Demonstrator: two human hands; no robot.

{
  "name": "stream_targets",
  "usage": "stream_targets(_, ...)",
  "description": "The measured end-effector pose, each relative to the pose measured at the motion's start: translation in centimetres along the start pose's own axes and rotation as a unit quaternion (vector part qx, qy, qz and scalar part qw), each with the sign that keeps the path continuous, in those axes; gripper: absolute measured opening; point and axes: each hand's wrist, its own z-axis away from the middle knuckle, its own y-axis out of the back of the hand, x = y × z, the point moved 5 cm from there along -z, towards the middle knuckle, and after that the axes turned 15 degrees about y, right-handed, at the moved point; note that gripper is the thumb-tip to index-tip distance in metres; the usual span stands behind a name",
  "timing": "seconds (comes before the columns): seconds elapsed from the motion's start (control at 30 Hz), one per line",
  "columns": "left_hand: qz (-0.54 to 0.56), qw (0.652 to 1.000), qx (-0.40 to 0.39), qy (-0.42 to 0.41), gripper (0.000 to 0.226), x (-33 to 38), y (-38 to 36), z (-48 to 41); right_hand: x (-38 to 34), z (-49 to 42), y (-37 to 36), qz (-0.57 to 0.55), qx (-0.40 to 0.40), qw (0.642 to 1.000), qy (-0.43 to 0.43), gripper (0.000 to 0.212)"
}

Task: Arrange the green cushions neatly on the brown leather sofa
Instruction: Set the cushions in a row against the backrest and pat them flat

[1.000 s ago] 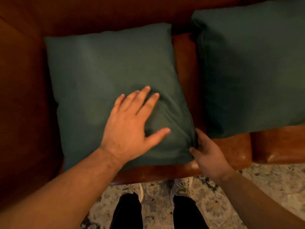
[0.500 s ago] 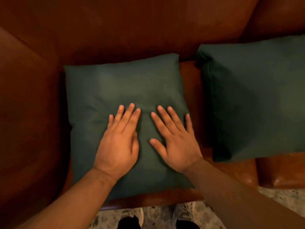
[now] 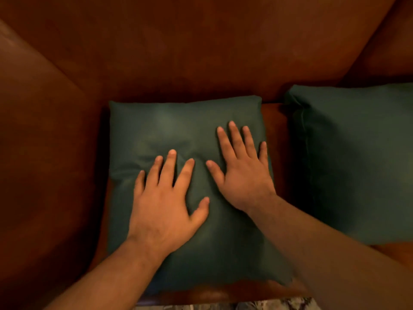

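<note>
A dark green cushion (image 3: 178,128) lies flat on the seat of the brown leather sofa (image 3: 178,52), close to the left armrest and the backrest. My left hand (image 3: 167,204) rests palm down on its lower middle, fingers spread. My right hand (image 3: 243,168) presses flat on its right half, fingers apart, a little farther up. Neither hand grips the fabric. A second green cushion (image 3: 357,157) lies to the right on the seat, apart from the first, with a strip of leather between them.
The sofa's left armrest (image 3: 44,153) rises beside the first cushion. The backrest fills the top of the view. A sliver of patterned rug (image 3: 223,306) shows below the seat's front edge.
My right hand let go of the cushion's lower right corner and now lies flat on top. Both hands have slid up the cushion, the right one farther. The view has shifted towards the backrest.
</note>
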Motion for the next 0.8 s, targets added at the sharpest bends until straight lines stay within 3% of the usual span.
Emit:
stream_targets(0.13, 0.020, 0.998, 0.037, 0.038, 0.087, -1.5, 1.9, -4.9, -0.3, -0.9, 1.5, 0.021, -0.009, 1.000, 0.001, 0.082)
stream_targets(0.23, -0.030, 0.997, -0.030, 0.063, 0.098, -1.7, -0.6, -5.7, -0.4, -3.7, 5.5, 0.014, 0.111, 0.993, 0.023, 0.055)
stream_targets(0.3, -0.020, 0.997, -0.029, 0.062, 0.097, -1.9, -1.6, -5.6, 0.0, -5.6, 6.8, -0.015, 0.190, 0.981, 0.043, 0.046)
stream_targets(0.33, -0.011, 0.998, -0.023, 0.061, 0.097, -2.0, -1.7, -5.6, 0.5, -6.3, 6.4, -0.023, 0.180, 0.982, 0.047, 0.051)
stream_targets(0.47, 0.014, 0.999, 0.008, 0.046, 0.095, -1.3, -1.3, -5.5, 3.6, -6.0, 0.9, -0.054, -0.047, 0.997, -0.033, 0.085)
stream_targets(0.57, 0.015, 0.999, -0.008, 0.051, 0.096, -0.6, -1.3, -6.1, 6.8, -7.5, 1.6, -0.100, -0.045, 0.990, -0.086, 0.092)
stream_targets(0.67, 0.031, 0.998, -0.009, 0.058, 0.096, -1.5, -1.5, -6.1, 10.0, -9.2, 3.1, -0.212, -0.047, 0.954, -0.208, 0.064)
stream_targets(0.8, 0.077, 0.995, 0.002, 0.059, 0.097, -2.5, -1.7, -5.7, 11.5, -10.8, 4.6, -0.407, 0.111, 0.853, -0.306, 0.018)
